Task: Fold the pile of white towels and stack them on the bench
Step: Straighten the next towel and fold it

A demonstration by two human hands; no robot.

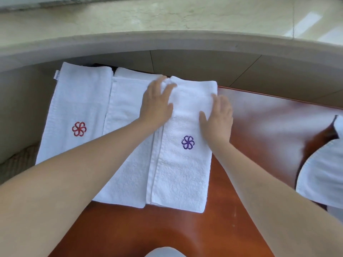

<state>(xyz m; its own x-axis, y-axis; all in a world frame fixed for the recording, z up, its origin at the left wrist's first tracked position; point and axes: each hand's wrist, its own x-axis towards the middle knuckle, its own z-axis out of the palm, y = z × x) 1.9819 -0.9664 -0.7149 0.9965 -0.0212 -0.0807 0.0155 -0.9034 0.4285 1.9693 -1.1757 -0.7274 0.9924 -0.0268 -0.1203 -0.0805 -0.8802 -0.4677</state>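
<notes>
While your head camera looks down on the bench (250,138), both of your hands lie flat on the folded towel with the purple emblem (182,164). Your left hand (157,106) presses its far left corner with fingers spread and straight, partly over the edge of the plain folded towel (126,164) beside it. Your right hand (218,115) rests palm-down along the right edge, fingers straight too. Neither hand grips or pinches anything; you are smoothing, not holding.

This towel's long axis runs away from you, from the near edge of the bench toward the wall, and it lies directly under both palms, so neither hand is nearer. It overlaps the plain towel on its left, and the towel with the red emblem (78,115) lies further left, touching that one.

The remaining towels (321,173) lie at the right edge of the view, well apart from your right hand across bare wood. That hand is the nearer one, and judging by the layout, fetching the next towel falls to it. Nothing stands between it and them. The three folded towels lie side by side rather than stacked, so stacking looks undone.
</notes>
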